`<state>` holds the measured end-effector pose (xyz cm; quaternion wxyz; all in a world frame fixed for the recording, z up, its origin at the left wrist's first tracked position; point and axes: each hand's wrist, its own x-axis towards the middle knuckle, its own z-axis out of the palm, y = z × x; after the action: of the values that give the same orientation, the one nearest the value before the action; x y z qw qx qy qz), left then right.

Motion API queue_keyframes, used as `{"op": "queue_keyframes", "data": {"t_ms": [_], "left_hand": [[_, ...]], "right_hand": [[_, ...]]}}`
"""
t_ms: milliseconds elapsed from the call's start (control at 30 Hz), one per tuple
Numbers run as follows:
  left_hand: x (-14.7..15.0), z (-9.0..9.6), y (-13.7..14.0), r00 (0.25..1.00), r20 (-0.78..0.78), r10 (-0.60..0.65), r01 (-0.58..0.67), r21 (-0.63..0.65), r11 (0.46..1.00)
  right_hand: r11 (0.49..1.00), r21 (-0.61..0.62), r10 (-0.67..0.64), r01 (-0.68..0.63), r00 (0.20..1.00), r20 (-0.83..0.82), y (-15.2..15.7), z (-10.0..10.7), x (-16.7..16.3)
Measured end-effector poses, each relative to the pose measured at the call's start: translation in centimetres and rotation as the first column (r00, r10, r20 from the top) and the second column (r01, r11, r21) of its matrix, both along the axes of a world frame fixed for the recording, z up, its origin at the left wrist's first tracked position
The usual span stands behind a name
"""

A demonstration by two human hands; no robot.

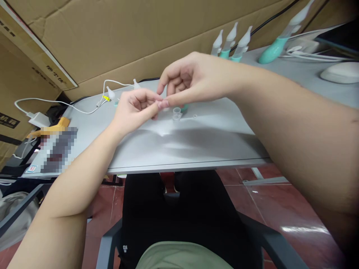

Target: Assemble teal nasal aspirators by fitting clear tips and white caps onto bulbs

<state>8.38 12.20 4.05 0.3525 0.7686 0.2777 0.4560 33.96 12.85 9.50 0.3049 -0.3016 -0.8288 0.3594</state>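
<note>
My left hand [136, 108] and my right hand [196, 80] meet fingertip to fingertip above the grey table. Thumb and forefinger of each are pinched together; whatever they hold, if anything, is too small or hidden to make out. Just below my right hand, a small clear plastic cup-shaped part [176, 113] lies on the table. A tiny clear ring [195, 116] is to its right. Behind the cup part, a teal piece [184, 107] shows partly, mostly covered by my right hand.
Several nasal aspirators [231, 39] with teal bulbs and white tips stand at the back; a larger one [276, 45] leans farther right, near a white mouse [340, 72]. White tips [111, 93] stand behind my left hand. A white cable [86, 111] and a yellow tool [56, 129] lie left.
</note>
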Motion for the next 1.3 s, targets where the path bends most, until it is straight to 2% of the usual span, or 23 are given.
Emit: {"op": "queue_keyframes", "data": {"t_ms": [67,133,200,267,333,467,633,767,967,1000,1033,1067,1133,1167,1233,1300], "left_hand": [[0.1,0.1,-0.8,0.994,-0.095,-0.063,0.069,0.063,0.996],[0.3,0.2,-1.5,0.965,-0.236,-0.115,0.149,0.135,0.980],[0.7,0.2,-1.9,0.912,-0.381,-0.150,0.230,0.174,0.958],[1.0,0.0,-2.1,0.862,-0.477,-0.172,0.277,0.158,0.948],[1.2,-0.1,-2.0,0.838,-0.517,-0.172,0.268,0.116,0.956],[1.1,-0.4,-1.7,0.854,-0.503,-0.134,0.204,0.086,0.975],[0.9,-1.2,-0.9,0.944,-0.328,-0.042,0.128,0.245,0.961],[0.9,-1.9,-0.2,0.945,-0.316,0.084,0.034,0.351,0.936],[1.1,-2.7,0.4,0.920,-0.379,0.099,0.042,0.345,0.937],[1.1,-2.7,0.4,0.917,-0.387,0.097,0.040,0.330,0.943],[1.1,-2.7,0.4,0.915,-0.393,0.094,0.039,0.316,0.948],[1.1,-2.6,0.4,0.914,-0.395,0.091,0.037,0.306,0.951],[1.0,-2.5,0.6,0.926,-0.369,0.083,0.038,0.309,0.950],[0.9,-2.5,0.7,0.937,-0.339,0.078,0.038,0.322,0.946],[0.5,-2.5,1.3,0.963,-0.265,0.057,0.048,0.373,0.926],[0.2,-2.6,2.0,0.981,-0.193,0.030,0.058,0.434,0.899]], "right_hand": [[0.992,0.120,-0.057,0.046,0.994,0.089,-0.1,1.2,1.1],[0.995,0.084,-0.067,0.045,0.958,0.279,0.0,2.4,2.3],[0.998,-0.031,-0.033,0.059,0.842,0.538,0.4,3.1,3.1],[0.986,-0.131,0.015,0.107,0.717,0.697,0.9,3.2,3.4],[0.979,-0.108,-0.024,0.171,0.630,0.776,1.3,2.8,3.1],[0.975,-0.005,-0.128,0.222,0.580,0.805,1.6,1.4,2.0],[0.953,0.069,-0.190,0.296,0.404,0.895,1.4,0.8,1.2],[0.950,0.101,-0.213,0.296,0.376,0.902,1.0,1.0,0.7],[0.947,0.160,-0.251,0.277,0.334,0.909,0.6,1.1,0.3],[0.948,0.159,-0.250,0.277,0.332,0.910,0.5,1.0,0.5],[0.950,0.157,-0.254,0.271,0.370,0.894,0.3,0.8,0.6],[0.952,0.153,-0.260,0.263,0.441,0.859,0.1,0.6,0.6],[0.963,0.141,-0.264,0.229,0.712,0.650,-0.6,0.2,0.5],[0.967,0.127,-0.256,0.222,0.821,0.511,-1.0,0.0,0.2],[0.973,0.087,-0.231,0.214,0.909,0.346,-1.7,0.0,-0.4],[0.980,0.051,-0.196,0.190,0.932,0.304,-2.0,0.4,-1.0]]}}
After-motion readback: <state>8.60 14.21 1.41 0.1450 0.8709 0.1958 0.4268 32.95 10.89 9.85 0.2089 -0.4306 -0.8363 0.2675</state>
